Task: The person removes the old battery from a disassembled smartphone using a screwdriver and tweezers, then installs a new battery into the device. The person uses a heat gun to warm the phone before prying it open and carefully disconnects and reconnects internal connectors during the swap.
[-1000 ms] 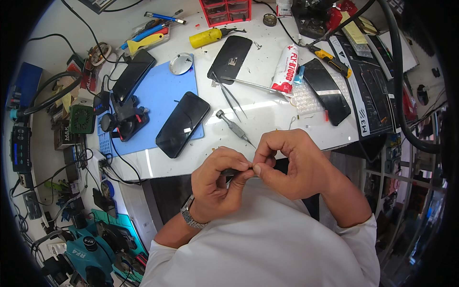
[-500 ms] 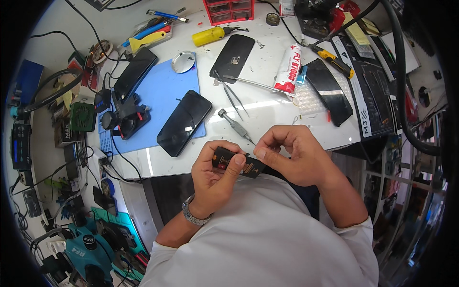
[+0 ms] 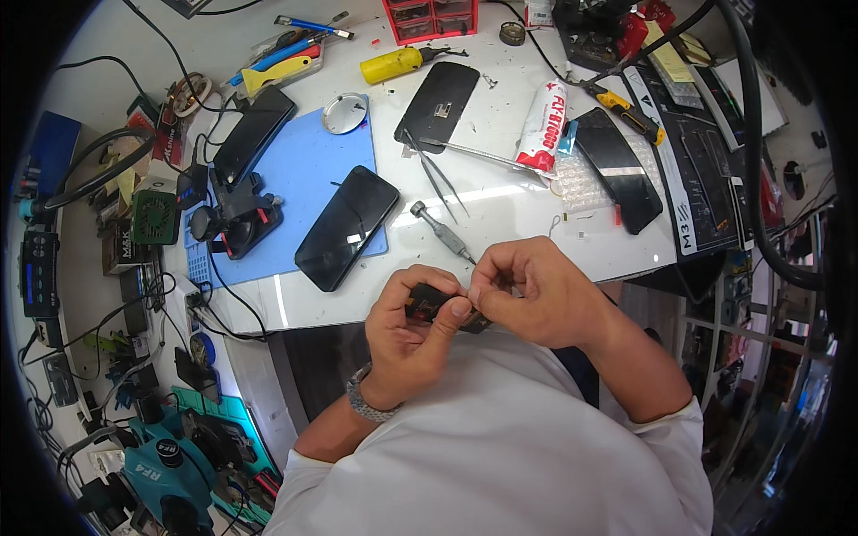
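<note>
Close to my body, below the table's front edge, my left hand (image 3: 404, 335) grips a flat black phone battery (image 3: 425, 304) with gold printing, its thumb lying across the face. My right hand (image 3: 536, 290) is closed in a pinch over the battery's right end. Its fingers hide that end, and whatever is between the fingertips cannot be made out. Just beyond the hands a grey screwdriver (image 3: 441, 232) lies on the table, its tip near my right fingers. To the left of it rests a black phone (image 3: 347, 229), partly on a blue mat (image 3: 308, 174).
Tweezers (image 3: 433, 174) lean on a dark phone panel (image 3: 438, 105). A white-and-red glue tube (image 3: 543, 129) lies by another black phone panel (image 3: 617, 170) on bubble wrap. Farther back are a yellow bottle (image 3: 391, 66) and red drawers (image 3: 433, 20). A phone holder (image 3: 241, 221) stands left.
My right fingertips have moved slightly left, over more of the battery. The battery has tilted, showing less of its face, and my left hand has shifted a little right.
</note>
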`<state>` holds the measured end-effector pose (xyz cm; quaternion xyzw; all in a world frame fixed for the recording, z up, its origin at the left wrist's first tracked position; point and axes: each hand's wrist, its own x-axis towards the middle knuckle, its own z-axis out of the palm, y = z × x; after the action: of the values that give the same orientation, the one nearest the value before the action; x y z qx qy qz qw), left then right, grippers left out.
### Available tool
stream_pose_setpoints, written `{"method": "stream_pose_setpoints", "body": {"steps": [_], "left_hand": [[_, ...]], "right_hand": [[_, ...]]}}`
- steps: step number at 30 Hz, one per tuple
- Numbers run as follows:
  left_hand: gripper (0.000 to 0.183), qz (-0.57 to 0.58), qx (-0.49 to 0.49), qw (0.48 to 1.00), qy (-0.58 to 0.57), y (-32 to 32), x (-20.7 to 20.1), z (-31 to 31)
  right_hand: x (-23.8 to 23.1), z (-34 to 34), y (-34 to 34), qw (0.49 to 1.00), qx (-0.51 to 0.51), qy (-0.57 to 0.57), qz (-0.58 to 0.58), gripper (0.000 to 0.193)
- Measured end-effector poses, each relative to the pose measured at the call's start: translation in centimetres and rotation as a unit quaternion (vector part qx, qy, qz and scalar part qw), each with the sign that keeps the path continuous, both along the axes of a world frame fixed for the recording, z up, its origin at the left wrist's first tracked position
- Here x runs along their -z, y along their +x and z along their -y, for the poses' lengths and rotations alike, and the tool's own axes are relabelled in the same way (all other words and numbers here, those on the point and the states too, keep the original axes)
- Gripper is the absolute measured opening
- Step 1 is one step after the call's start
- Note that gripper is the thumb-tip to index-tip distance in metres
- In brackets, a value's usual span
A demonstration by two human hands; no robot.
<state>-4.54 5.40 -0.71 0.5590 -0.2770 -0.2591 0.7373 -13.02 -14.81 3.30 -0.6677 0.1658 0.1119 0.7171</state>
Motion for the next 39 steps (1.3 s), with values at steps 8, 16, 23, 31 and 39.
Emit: {"method": "stream_pose_setpoints", "body": {"steps": [8,16,23,31,39], "left_hand": [[0.021,-0.126,-0.156,0.979,-0.042,0.8,-0.5,0.1],[0.043,-0.040,-0.096,0.994,-0.033,1.5,-1.6,-0.8],[0.107,0.442,-0.099,0.814,0.363,10.3,-5.1,-3.2],[0.114,0.375,-0.035,0.797,0.472,12.1,-5.4,-3.3],[0.119,0.188,-0.044,0.867,0.459,12.0,-7.0,-3.0]], "right_hand": [[1.0,-4.0,-0.7,0.951,0.227,-0.099,0.185,0.037],[2.5,-6.9,-0.4,0.929,0.273,0.158,0.192,0.026],[1.4,-3.2,0.3,0.909,0.341,0.082,0.227,0.034],[1.4,-2.8,2.2,0.946,0.300,0.013,0.120,0.047],[1.2,-3.0,5.2,0.947,0.287,-0.005,0.143,0.047]]}}
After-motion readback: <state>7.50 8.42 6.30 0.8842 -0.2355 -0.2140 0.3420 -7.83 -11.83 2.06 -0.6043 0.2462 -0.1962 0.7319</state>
